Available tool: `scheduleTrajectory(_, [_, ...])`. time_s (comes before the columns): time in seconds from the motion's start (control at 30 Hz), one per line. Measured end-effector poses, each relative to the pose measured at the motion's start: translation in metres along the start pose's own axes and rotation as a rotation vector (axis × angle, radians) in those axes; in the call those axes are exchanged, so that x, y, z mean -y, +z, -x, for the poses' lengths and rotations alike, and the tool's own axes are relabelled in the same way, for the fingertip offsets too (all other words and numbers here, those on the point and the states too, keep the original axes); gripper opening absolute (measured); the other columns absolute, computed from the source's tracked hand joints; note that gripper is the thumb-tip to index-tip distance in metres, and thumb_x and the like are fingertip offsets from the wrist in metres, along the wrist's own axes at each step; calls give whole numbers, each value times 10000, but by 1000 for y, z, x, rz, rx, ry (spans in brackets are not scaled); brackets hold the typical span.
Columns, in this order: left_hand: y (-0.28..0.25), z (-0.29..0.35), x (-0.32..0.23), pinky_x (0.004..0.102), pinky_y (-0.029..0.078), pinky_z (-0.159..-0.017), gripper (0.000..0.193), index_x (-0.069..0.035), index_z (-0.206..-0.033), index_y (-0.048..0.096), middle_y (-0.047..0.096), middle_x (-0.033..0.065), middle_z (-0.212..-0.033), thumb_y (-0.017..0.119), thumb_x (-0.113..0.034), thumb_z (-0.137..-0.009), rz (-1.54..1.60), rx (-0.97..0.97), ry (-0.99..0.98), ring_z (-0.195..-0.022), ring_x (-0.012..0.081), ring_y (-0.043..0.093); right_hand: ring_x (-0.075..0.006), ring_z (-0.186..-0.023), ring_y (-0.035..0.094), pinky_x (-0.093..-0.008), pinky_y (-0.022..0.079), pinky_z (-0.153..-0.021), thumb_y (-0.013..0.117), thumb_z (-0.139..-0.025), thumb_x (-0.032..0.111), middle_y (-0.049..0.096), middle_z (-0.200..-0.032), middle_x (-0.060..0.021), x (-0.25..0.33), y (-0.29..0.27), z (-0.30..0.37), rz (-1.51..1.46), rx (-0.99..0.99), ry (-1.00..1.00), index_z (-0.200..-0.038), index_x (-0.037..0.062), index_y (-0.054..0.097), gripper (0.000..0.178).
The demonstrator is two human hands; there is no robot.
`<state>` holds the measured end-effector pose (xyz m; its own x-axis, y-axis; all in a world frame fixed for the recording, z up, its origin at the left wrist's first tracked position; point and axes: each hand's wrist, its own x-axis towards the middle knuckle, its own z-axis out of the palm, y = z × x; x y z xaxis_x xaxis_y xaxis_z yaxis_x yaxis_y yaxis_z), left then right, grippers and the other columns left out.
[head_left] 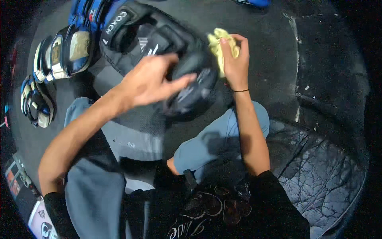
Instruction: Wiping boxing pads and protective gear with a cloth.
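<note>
Black padded guard (pixel 175 40) lies in front of the person, above the dark floor mat (pixel 270 75); its lower end is blurred. Its shell is smooth and bulky, rounded at the ends, with pale lettering and broad straps. A hollow recess opens near its upper left end; shadow hides the interior.

Left hand (pixel 149 81) is over the guard's lower side, thumb and fingers spread apart; whether it bears on the surface cannot be told. Right hand (pixel 237 67) pinches a crumpled pale yellow cloth (pixel 218 46), soft and folded, just beside the guard's right edge; contact between the two cannot be confirmed. A thin dark band (pixel 240 91) circles the right wrist.

At left, a blue-and-white pad (pixel 59 55) shows a worn, stained face; a smaller strapped pad (pixel 38 101) lies near it, blue pads (pixel 93 12) beyond. At right, a dark cushion (pixel 318 179) has creased, crackled, leather-like covering.
</note>
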<state>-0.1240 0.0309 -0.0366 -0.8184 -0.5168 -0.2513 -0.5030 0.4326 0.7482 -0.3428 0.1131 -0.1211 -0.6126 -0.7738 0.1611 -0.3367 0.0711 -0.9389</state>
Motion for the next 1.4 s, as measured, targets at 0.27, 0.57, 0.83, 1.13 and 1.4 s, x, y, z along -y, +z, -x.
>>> scheduleTrajectory(0.27, [28, -51, 15, 403, 514, -604, 588, 67, -1088, 598, 633, 176, -689, 701, -472, -879, 24, -201, 11, -613, 269, 638, -155, -997, 598, -290, 488, -878, 703, -922, 137, 627, -1085, -97, 9, -17, -7, -75, -210, -44, -1151, -8, 573, 300])
scheduleTrajectory(0.57, [-2, -63, 5, 433, 537, -822, 933, -75, -1414, 421, 630, 153, -1058, 742, -603, -714, -643, -336, 316, -1005, 321, 609, -213, -947, 659, -340, 513, -854, 678, -902, 128, 681, -1020, -129, 5, -11, -1, 23, -48, -3, -1100, 3, 609, 244])
scheduleTrajectory(0.83, [-4, -78, 33, 436, 501, -968, 911, -78, -1290, 609, 658, 223, -1121, 704, -746, -678, -335, -135, 119, -1089, 380, 637, -196, -868, 671, -345, 522, -795, 672, -925, 197, 713, -960, -160, 10, -24, 37, 410, 35, 2, -1059, -12, 673, 248])
scheduleTrajectory(1.13, [7, -62, 56, 453, 507, -941, 880, -98, -1264, 604, 677, 257, -1049, 791, -685, -635, -111, -263, 74, -1050, 391, 651, -161, -853, 656, -322, 527, -791, 692, -888, 144, 715, -918, -109, 40, -16, 79, 444, 310, -13, -1024, -22, 691, 214])
scheduleTrajectory(1.4, [-18, -60, 31, 431, 488, -995, 1036, -22, -1382, 493, 625, 264, -1211, 734, -737, -671, -95, -47, 103, -1136, 406, 604, -285, -868, 673, -328, 503, -787, 703, -869, 160, 685, -921, -175, 36, -8, 58, 651, 390, -316, -1032, -13, 703, 238])
